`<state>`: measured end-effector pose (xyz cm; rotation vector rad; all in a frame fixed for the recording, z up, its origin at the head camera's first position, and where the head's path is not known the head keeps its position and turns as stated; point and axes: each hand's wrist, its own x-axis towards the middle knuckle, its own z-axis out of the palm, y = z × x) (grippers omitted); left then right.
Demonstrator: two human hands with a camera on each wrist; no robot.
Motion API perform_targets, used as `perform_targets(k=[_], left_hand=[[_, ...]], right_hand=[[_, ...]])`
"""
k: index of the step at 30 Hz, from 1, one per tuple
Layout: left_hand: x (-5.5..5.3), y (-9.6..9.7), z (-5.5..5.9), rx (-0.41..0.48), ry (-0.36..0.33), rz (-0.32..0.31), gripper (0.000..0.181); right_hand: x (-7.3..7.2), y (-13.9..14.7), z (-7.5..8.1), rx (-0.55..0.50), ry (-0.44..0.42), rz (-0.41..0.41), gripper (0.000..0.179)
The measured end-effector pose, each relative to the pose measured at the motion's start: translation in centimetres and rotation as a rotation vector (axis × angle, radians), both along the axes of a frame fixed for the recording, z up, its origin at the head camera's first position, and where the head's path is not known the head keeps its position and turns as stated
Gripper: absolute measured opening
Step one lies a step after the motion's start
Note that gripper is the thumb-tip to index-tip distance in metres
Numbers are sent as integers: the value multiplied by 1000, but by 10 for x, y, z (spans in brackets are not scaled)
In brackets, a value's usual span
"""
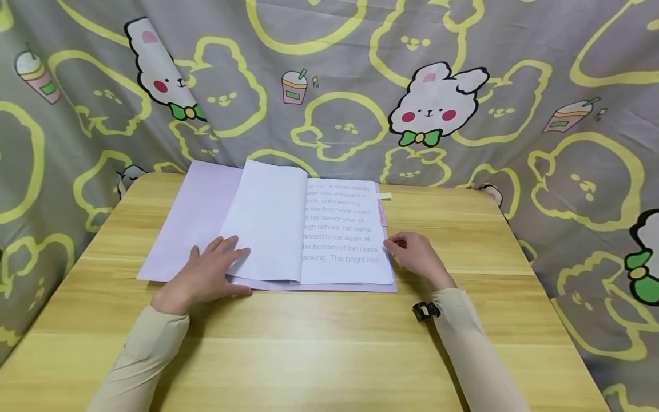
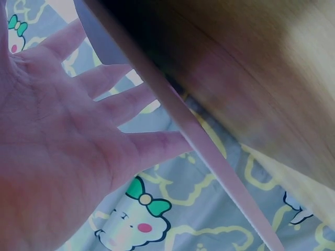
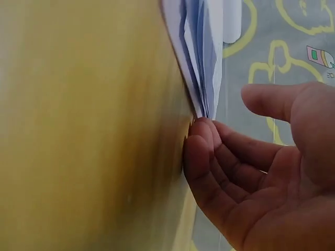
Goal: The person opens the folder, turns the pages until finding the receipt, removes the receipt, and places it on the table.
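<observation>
A folder with a lilac cover [image 1: 198, 200] lies open on the wooden table, holding white sheets. One blank white page [image 1: 268, 223] is turned to the left and bulges up near the middle. To its right a printed page [image 1: 340, 234] shows large grey text. With fingers spread, my left hand [image 1: 203, 278] rests on the lower left of the cover and the turned page. My right hand [image 1: 419, 257] is at the right edge of the sheets; its bent fingertips [image 3: 198, 151] touch the edges of the stack, while the thumb stands apart from them.
A white tab [image 1: 384, 196] and a pink tab [image 1: 381, 213] stick out from the folder's right side. Behind and beside the wooden table [image 1: 319, 355] hangs a grey curtain [image 1: 340, 68] with cartoon rabbits. A small black device [image 1: 426, 311] sits at the right wrist.
</observation>
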<state>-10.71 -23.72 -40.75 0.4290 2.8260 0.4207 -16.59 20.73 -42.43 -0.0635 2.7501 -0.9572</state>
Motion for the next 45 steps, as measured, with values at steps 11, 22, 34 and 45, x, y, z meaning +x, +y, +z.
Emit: perform_targets(k=[11, 22, 34, 45], left_hand=[[-2, -1, -1, 5, -17, 8, 93], [0, 0, -2, 0, 1, 1, 93], [0, 1, -1, -11, -9, -1, 92], [0, 2, 0, -7, -13, 2, 92]], right_hand=[[3, -1, 3, -18, -39, 22, 47], [3, -4, 1, -24, -2, 50, 46], [4, -4, 2, -43, 2, 61, 43], [5, -5, 2, -70, 30, 60, 37]])
